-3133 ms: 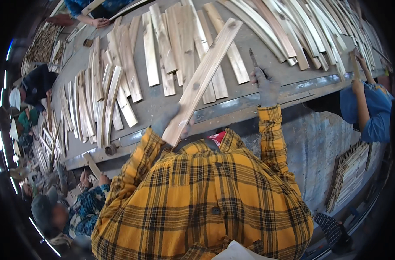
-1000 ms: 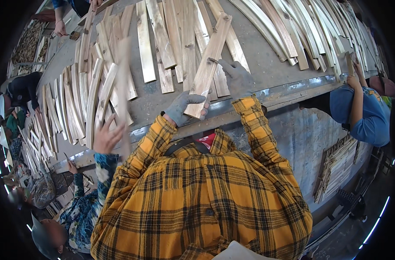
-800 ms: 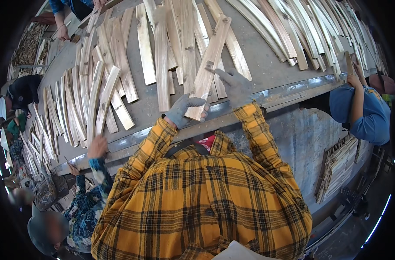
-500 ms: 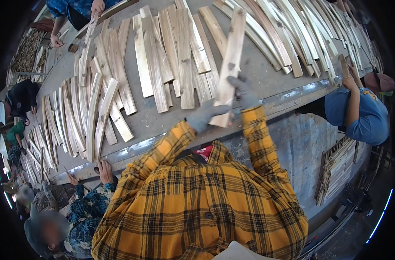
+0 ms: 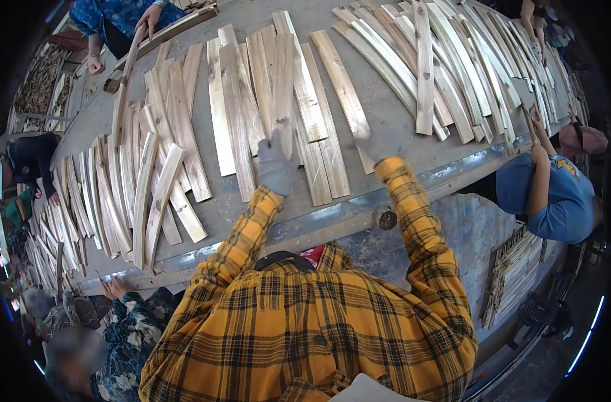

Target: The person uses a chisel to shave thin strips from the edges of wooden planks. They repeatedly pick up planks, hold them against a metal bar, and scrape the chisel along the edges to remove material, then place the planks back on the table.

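Note:
My left hand (image 5: 275,167), in a grey glove, is at the lower end of a pale plank (image 5: 281,87) in the middle group on the table, its fingers apart; whether it touches the wood is unclear. My right hand (image 5: 379,149), also gloved, is smeared by motion near the lower end of a separate curved plank (image 5: 339,74), so its fingers and anything in them cannot be made out. Just to its upper right, a knotted plank (image 5: 424,80) lies across the dense right-hand group of curved slats (image 5: 459,60).
The metal table edge (image 5: 325,214) runs before me. More slats (image 5: 145,187) lie leftward. A co-worker's hand (image 5: 145,25) grips a strip at upper left. A person in blue (image 5: 553,201) stands at right, another in patterned sleeves (image 5: 128,335) at lower left. Boards (image 5: 503,281) are stacked below.
The plank that both my hands held has left them and lies on the right-hand group. My left hand moved left and up to the middle group; my right hand is slightly higher, blurred.

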Available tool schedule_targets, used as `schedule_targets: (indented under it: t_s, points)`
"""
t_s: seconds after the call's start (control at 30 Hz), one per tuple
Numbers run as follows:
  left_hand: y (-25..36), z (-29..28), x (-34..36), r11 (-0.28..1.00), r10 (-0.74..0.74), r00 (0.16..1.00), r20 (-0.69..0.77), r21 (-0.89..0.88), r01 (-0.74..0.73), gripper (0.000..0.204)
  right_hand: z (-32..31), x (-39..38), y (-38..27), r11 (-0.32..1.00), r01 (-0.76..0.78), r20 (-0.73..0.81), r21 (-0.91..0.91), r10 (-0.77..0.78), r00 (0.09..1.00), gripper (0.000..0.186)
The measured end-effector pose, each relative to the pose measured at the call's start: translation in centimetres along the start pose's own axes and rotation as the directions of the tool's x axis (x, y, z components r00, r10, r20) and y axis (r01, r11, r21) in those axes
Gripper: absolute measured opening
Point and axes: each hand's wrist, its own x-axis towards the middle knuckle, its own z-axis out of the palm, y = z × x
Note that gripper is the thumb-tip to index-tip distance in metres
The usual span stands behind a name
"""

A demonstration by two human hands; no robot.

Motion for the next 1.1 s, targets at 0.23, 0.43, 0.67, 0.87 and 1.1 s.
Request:
schedule_targets:
  t_s: [0.23,0.43,0.67,0.87,1.1]
  points:
    - [-1.9,-5.6,-3.4,0.924,0.176,0.945,-0.275,0.377,-0.063,0.07,-3.8,-3.1,-0.8,0.732,-0.359,0.512,0.579,0.017,0.859,0.055]
    - [2.2,-1.8,-4.5,0.389,0.078,0.758,0.648,-0.72,0.575,0.053,-6.5,-11.0,-6.7,0.013,-0.612,0.607,0.791,-0.145,0.782,0.038]
    - [0.9,-2.0,-6.4,0.09,0.068,0.576,0.815,-0.58,0.81,0.045,-3.7,-12.6,-9.4,0.283,-0.33,0.381,0.901,-0.151,0.912,0.036]
    - [-3.6,-7.7,-8.5,0.385,-0.056,0.671,0.74,-0.604,0.698,0.067,-0.1,-9.3,-6.7,0.187,-0.295,0.284,0.937,0.082,0.955,0.036]
    - [-6.2,-14.6,-15.2,0.395,-0.222,0.629,0.745,-0.521,0.757,0.071,3.3,-4.5,-7.0,0.454,0.073,-0.119,0.888,0.073,0.99,0.04]
